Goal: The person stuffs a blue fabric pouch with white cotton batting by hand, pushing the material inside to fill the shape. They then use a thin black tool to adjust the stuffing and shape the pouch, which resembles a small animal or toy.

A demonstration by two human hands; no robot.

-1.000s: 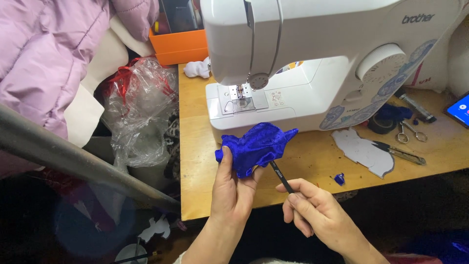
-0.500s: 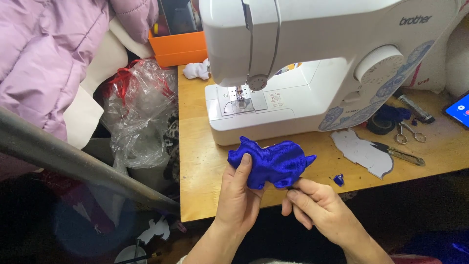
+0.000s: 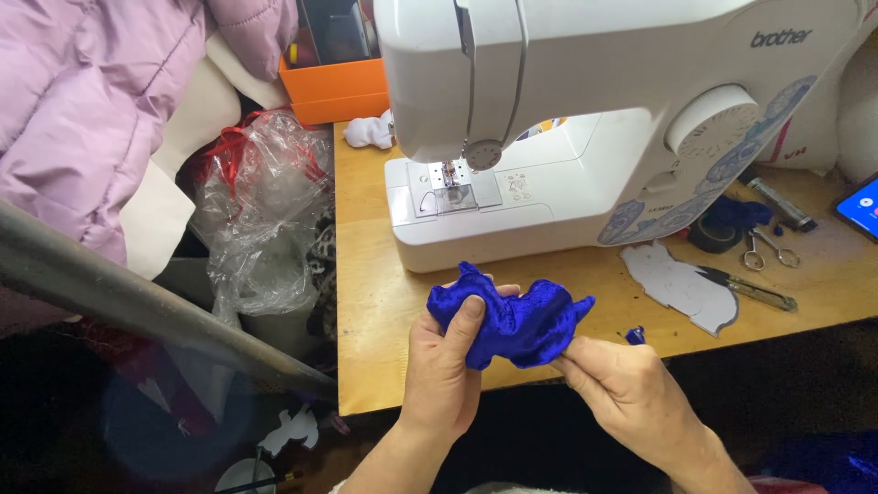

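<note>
A small piece of shiny blue fabric [image 3: 521,322] is bunched up in front of a white sewing machine [image 3: 585,137], just above the wooden table's near edge [image 3: 375,384]. My left hand [image 3: 444,366] grips its left end, thumb pressed on top. My right hand [image 3: 617,389] pinches its lower right edge with the fingertips. The thin dark tool seen earlier in my right hand is hidden now.
A grey paper pattern piece [image 3: 681,288], small scissors [image 3: 764,252], a dark tape roll [image 3: 715,236], a blue scrap [image 3: 636,336] and a phone [image 3: 860,209] lie at the right. An orange box [image 3: 338,87] stands behind. A clear plastic bag [image 3: 261,220] hangs left of the table.
Both hands lowered the blue fabric toward the table's near edge and turned it sideways. My right hand went from holding a thin dark tool under it to pinching the cloth.
</note>
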